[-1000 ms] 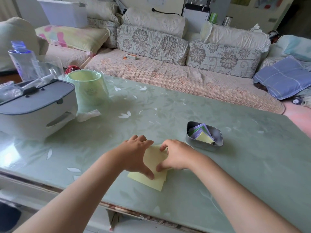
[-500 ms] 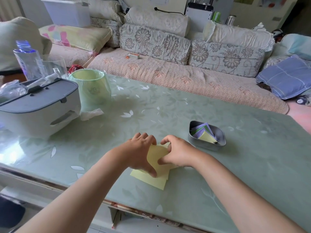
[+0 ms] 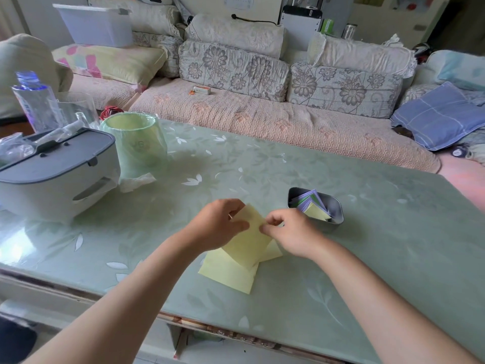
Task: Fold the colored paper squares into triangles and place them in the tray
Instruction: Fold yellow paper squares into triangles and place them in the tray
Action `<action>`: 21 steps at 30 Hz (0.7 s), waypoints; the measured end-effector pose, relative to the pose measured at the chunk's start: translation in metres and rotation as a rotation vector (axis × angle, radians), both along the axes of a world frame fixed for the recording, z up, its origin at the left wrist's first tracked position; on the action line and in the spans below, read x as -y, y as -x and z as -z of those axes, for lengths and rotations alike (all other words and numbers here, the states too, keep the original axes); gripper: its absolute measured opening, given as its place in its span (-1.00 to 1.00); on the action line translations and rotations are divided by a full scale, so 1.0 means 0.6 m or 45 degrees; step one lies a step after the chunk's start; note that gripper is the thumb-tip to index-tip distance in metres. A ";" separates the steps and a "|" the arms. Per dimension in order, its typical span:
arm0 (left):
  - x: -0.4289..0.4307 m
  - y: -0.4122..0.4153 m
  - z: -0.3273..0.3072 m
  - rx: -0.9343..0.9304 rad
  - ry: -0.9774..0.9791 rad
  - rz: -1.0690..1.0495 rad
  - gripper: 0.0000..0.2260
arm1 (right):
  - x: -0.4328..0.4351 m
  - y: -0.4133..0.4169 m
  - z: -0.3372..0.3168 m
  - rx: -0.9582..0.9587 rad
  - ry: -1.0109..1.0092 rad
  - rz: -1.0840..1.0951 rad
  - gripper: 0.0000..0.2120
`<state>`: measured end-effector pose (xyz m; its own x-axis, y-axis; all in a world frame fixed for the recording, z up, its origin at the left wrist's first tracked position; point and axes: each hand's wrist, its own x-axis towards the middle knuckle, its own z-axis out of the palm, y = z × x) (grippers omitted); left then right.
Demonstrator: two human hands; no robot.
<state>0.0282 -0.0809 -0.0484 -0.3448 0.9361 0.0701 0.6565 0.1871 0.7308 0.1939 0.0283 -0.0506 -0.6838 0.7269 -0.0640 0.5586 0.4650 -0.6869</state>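
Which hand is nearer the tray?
Right. The right hand pinches the paper just left of the tray; the left hand grips the paper's other edge, farther away.

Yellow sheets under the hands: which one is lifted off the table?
The upper sheet, pinched between left hand and right hand; the lower sheet lies flat.

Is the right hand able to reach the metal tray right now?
Probably yes: the tray sits just beyond the right hand, nothing between them, though that hand pinches the yellow paper.
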 end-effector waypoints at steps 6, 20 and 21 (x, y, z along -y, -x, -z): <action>-0.026 -0.035 0.000 0.420 -0.027 -0.185 -0.97 | 0.007 -0.057 -0.001 -0.032 -0.183 -0.016 -0.54; -0.101 -0.101 0.014 0.273 0.075 -0.079 -0.97 | -0.034 -0.134 0.015 -0.196 -0.428 -0.079 -0.91; -0.103 -0.107 0.016 0.256 0.096 -0.055 -0.94 | -0.037 -0.136 0.016 -0.219 -0.373 -0.036 -0.88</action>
<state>0.0924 -0.0191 -0.0580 -0.3844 0.9202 -0.0735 0.4893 0.2706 0.8290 0.2756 0.0507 -0.0601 -0.6863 0.6783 0.2624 0.4306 0.6698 -0.6050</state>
